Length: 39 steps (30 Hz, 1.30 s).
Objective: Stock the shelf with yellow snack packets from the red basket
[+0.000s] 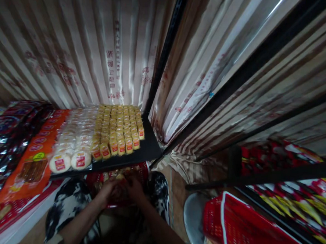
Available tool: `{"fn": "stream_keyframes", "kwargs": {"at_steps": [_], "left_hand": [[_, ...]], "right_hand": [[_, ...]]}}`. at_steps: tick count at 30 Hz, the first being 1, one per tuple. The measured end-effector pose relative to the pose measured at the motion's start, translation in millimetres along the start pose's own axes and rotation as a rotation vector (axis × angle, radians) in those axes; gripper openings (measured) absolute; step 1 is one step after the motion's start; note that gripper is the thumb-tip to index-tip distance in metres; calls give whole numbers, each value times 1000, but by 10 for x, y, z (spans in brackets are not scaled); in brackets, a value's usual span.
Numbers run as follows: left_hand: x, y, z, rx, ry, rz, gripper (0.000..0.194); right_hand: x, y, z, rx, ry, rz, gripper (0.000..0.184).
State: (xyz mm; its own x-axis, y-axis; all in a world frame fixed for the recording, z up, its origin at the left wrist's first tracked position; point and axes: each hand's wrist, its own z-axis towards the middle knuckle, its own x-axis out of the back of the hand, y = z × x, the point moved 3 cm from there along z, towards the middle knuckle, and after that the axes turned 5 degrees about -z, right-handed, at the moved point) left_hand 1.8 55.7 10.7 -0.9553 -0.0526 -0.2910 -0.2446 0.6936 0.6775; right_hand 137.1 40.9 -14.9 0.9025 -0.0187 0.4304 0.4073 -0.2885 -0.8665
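Nearest: your left knee (75, 199) and right knee (158, 190) flank the red basket (120, 205). Risk: a knee shifting inward could knock its wall and jostle the contents.

Hands: your left hand (107, 188) and right hand (135, 189) are both down in the basket, close together, among small wrapped pieces too dim to sort. A yellowish piece (120, 176) sits in the basket by the fingers, between the hands. Grip, left and right: cannot tell whether either is clamped on it or apart; shadow and blur hide the fingertips. Likely fault: poor light leading to a wrong or partial pick, or slick film letting a piece slip.

Just above: the black shelf (150, 139) overhangs the far part of the basket. Cause for concern: raising a hand straight up could catch the shelf's front edge.

On the shelf: yellow packs (117, 126) stand in tight rows, the front ones near the edge; white round packs (75, 138) adjoin them to the left. A brushed front pack could topple, perhaps taking neighbours along.

Farthest: the pleated curtain (92, 49) hangs behind; rear rows pushed back might press into it.
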Motion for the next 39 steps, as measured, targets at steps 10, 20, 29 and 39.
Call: {"fn": "stream_keyframes", "kwargs": {"at_steps": [10,20,29,39], "left_hand": [[-107,200,-257,-45,-166,-34,27],[-552,204,-434,-28,-184,-326,16],[-532,488,-305,-324,-34,349,43],[-1079,936,-131,-557,-119,632,34]], "right_hand": [[436,-271,-12,-5,135,488,39],[512,-500,-208,58,47,753,52],[793,-592,-47,129,141,575,48],[1209,-521,769,311,388,264,41]]}}
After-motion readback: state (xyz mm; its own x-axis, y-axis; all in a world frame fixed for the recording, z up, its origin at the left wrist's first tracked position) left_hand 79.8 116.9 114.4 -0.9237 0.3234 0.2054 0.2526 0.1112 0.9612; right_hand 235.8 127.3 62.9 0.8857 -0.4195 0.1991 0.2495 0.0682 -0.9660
